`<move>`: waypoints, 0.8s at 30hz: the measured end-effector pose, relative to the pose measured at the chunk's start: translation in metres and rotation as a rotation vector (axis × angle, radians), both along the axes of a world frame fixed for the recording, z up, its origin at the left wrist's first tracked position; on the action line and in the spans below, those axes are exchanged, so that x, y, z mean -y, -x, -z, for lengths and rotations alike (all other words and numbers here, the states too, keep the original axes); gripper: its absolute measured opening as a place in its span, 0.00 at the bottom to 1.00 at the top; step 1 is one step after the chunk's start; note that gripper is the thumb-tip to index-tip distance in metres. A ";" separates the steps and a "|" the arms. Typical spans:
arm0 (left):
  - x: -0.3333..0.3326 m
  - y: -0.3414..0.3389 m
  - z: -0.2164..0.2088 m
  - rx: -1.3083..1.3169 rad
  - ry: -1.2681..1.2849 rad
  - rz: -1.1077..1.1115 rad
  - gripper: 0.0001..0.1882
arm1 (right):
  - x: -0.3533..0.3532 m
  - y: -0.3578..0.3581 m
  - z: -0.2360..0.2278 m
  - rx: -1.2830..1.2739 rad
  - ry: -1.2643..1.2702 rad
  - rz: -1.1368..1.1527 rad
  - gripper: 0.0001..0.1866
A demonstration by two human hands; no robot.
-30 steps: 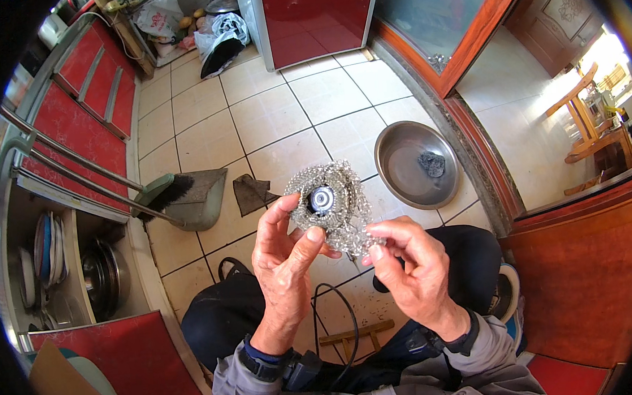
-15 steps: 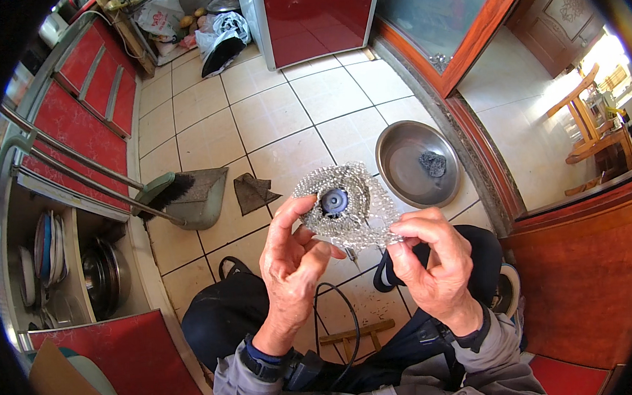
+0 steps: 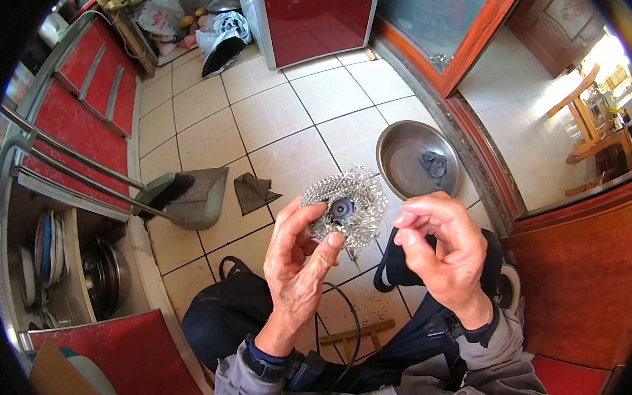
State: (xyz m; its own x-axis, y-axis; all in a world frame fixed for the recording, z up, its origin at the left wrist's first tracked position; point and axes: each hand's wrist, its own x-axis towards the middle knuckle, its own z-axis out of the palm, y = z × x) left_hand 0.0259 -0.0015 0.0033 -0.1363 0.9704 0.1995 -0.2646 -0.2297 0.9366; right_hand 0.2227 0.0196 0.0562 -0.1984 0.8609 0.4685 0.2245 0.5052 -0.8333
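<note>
My left hand (image 3: 298,253) grips a steel wire scourer (image 3: 364,187), a shiny silvery mass of curled mesh. A round blue-grey disc (image 3: 342,209) sits in the middle of it, and a thin metal shaft (image 3: 353,256) points down from below. My left thumb and fingers press the near left side of the mesh. Just right of the scourer, my right hand (image 3: 446,251) has its thumb and forefinger brought together in a pinch, apart from the mesh. Whether a wire strand lies between those fingertips is too fine to make out.
A steel basin (image 3: 409,164) holding a dark grey scouring pad (image 3: 433,164) stands on the tiled floor at right. To the left are a dustpan (image 3: 204,204) with a brush and a dark rag (image 3: 254,192). A small wooden stool (image 3: 357,332) and a black cable (image 3: 353,304) lie between my legs.
My right hand has come off the mesh's edge and moved slightly right. The stretched mesh has drawn back into a rounder bunch, and my left thumb now presses its near side.
</note>
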 end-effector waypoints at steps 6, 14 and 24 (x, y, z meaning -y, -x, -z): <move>0.001 0.000 -0.001 -0.005 0.034 -0.001 0.20 | -0.003 0.003 -0.009 0.198 -0.117 0.014 0.26; 0.001 0.002 0.000 -0.014 0.047 0.069 0.22 | -0.019 0.000 -0.012 0.379 -0.239 -0.077 0.14; -0.003 -0.003 0.008 -0.150 0.020 -0.044 0.19 | -0.002 0.024 -0.009 -0.340 0.353 -0.106 0.08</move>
State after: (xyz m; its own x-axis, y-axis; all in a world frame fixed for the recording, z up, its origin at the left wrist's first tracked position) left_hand 0.0287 0.0015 -0.0048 -0.1485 0.9682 0.2014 -0.1113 -0.2187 0.9694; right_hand 0.1987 0.0218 0.0654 -0.1802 0.9620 0.2052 -0.1263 0.1843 -0.9747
